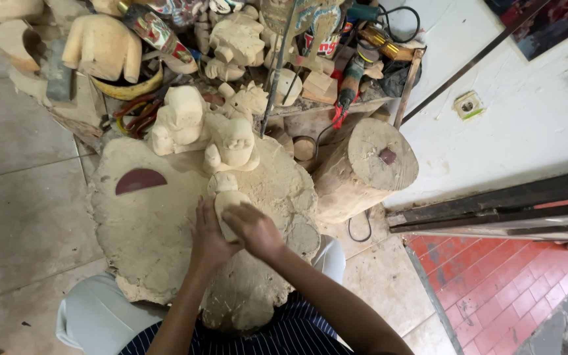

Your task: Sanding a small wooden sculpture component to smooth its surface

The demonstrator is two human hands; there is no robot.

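Two hands meet on one small pale wooden figure [226, 197], which stands on the dust-caked worktop [152, 230] just in front of our lap. Our left hand [208, 240] wraps the figure from the left side, its fingers [200, 213] curled around the lower body and gripping it. Our right hand [254, 229] lies across the figure's right flank with its fingers bent down against the wood; whether something thin sits under that palm we cannot tell. The figure's rounded head pokes up above both hands.

Just beyond it, further from us, stands a larger carved figure [233, 144] with a broad face, and to its left a second unfinished carving [180, 118], the two close together near the far edge of the worktop. On the left part of the worktop lies a dark red half-round piece of abrasive sheet [139, 180], well apart from our hands. To the right of the worktop a short log section [366, 167] stands on the tiled floor [14, 197], with a small reddish patch on its top face. Behind everything a heap of rough wooden carvings [231, 39] and power tools [353, 79] crowds against the white wall [507, 125].
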